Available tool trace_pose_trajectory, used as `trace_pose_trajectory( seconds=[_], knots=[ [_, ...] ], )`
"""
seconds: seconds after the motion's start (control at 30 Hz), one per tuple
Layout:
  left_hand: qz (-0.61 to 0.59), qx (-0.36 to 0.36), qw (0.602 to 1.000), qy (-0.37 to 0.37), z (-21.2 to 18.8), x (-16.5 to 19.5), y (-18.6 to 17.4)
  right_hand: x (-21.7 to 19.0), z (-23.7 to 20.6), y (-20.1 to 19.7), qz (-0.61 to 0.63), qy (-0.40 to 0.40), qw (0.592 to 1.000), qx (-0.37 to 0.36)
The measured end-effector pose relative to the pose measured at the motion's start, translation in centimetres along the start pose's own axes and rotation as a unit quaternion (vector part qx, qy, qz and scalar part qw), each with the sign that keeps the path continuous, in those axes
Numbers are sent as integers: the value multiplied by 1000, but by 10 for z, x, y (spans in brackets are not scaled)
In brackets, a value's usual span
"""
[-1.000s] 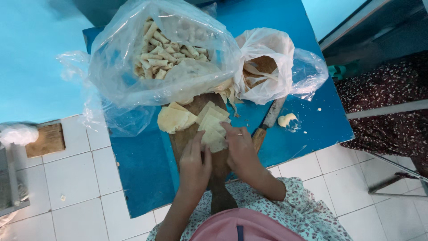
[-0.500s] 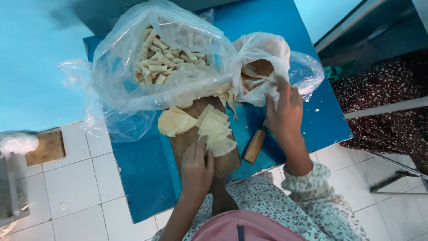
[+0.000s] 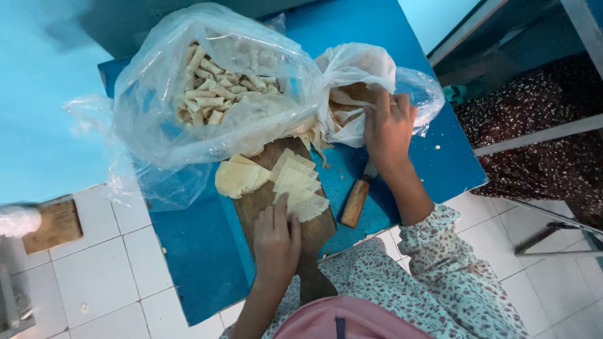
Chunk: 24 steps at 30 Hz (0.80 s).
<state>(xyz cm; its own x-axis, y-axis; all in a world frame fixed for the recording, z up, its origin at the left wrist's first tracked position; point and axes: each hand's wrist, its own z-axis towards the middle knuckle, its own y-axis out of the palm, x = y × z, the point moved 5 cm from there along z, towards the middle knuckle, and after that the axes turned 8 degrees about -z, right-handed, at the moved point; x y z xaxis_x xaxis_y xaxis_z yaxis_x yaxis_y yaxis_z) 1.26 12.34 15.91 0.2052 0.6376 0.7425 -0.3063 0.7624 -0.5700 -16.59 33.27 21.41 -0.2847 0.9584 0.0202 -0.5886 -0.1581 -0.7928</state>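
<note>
My left hand is lying flat on the wooden cutting board, fingers spread loosely and not gripping anything, with the fingertips touching the near edge of the stack of pale square pastry sheets. There's a second, rounder pile of sheets just beside that stack, hanging a bit over the left side of the board.

My right hand is up at the small white plastic bag, fingers spread at its opening and touching what's inside, which looks brownish. Can't really tell if I'm pinching anything in there or just resting on it, the bag hides the fingertips.

The knife with the wooden handle is lying on the blue bench just right of the board, handle toward me, blade end tucked under my right wrist. Nobody's touching it.

The big clear plastic bag sits at the far end of the board, and it's full of little rolled-up pastry sticks. Its loose plastic drapes down over the left of the bench.

Off to the left on the white tiled floor there's a small wooden block.
</note>
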Motion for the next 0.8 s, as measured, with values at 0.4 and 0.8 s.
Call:
trace_pose_trajectory(
  seconds=[0.4, 0.8],
  knots=[
    [-5, -10, 1000, -5, 0, 1, -5, -2, -1, 0, 313, 35, 947, -71],
    [4, 0, 1000, -5, 0, 2, -5, -7, -8, 0, 254, -95, 962, -27]
  ],
)
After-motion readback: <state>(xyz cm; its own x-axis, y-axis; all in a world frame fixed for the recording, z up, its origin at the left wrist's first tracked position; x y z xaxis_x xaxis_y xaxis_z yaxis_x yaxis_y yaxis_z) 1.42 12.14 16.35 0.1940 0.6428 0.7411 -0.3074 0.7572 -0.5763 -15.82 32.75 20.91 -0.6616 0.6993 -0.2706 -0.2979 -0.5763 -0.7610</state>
